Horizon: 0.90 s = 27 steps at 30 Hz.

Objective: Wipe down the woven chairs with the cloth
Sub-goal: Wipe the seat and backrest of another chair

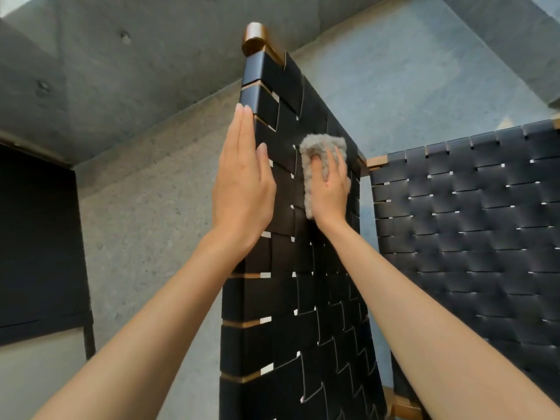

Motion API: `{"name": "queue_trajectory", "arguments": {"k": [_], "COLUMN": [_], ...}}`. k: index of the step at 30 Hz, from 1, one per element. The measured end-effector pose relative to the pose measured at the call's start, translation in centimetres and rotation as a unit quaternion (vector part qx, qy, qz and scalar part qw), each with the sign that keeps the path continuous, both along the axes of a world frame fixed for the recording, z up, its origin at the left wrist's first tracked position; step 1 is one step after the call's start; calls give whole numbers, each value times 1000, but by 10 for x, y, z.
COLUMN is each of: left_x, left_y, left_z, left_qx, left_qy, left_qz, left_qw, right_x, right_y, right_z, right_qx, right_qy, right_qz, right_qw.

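Observation:
A chair of black woven straps (291, 298) on a wooden frame (256, 37) stands tilted up in front of me. My left hand (242, 183) lies flat with straight fingers against the left edge of the weave. My right hand (328, 189) presses a fluffy grey cloth (321, 150) against the straps a little to the right, fingers spread over the cloth. A second black woven chair (472, 225) stands at the right, behind my right forearm.
A grey concrete wall (136, 192) and a concrete floor surround the chairs. A dark panel (36, 253) stands at the far left. Wooden frame parts (403, 404) of the chairs show at the bottom right.

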<state>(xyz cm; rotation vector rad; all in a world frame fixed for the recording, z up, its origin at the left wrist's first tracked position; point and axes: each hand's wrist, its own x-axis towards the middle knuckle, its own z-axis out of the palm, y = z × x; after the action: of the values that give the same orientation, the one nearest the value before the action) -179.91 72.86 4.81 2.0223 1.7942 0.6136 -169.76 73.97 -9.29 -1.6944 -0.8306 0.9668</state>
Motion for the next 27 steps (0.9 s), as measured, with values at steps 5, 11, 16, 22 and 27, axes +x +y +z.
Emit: {"name": "queue_trajectory", "arguments": {"k": [5, 11, 16, 22, 27], "left_x": [1, 3, 2, 1, 0], "left_y": [0, -2, -2, -1, 0], "left_z": [-1, 4, 3, 3, 1], "left_qx": [12, 2, 0, -13, -9], "left_qy": [19, 10, -7, -37, -30], "left_qz": [11, 12, 15, 16, 15], "left_qw": [1000, 1000, 1000, 999, 999], "right_x": [30, 21, -13, -22, -17], "right_y": [-31, -35, -27, 56, 90], "right_z": [-65, -38, 40, 97, 77], "right_qx": [-189, -201, 60, 151, 172], "right_qy": [29, 81, 60, -25, -72], "right_qz": [-23, -46, 67, 66, 22], "right_qw": [981, 975, 994, 986, 982]}}
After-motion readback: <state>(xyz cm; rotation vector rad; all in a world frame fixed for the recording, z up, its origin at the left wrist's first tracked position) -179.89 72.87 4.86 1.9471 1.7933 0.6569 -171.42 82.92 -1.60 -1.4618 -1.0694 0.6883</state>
